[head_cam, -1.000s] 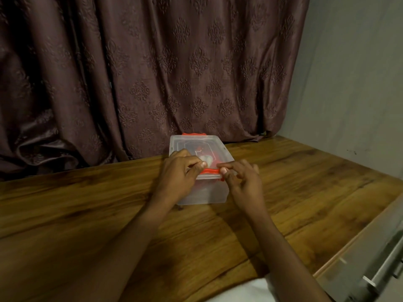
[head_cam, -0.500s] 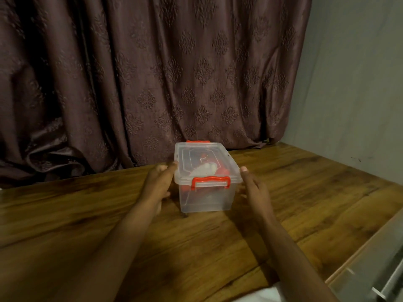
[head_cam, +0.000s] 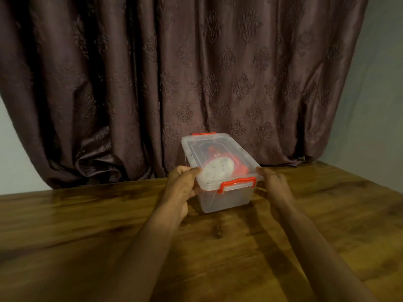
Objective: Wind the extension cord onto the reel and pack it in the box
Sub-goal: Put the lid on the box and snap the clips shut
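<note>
While you hold the box between both hands, its far end seems a little lifted from the table, so it could slip or tip. Your left hand grips the near left corner with curled fingers at the lid's rim; your right hand presses the right side, thumb on the rim. The reel lies inside, white face up, under the closed lid. I judge the front latch is down; the back latch I cannot tell, and if it is loose the lid may open. Just behind the box hangs the curtain, which could catch it if you push forward.
</note>
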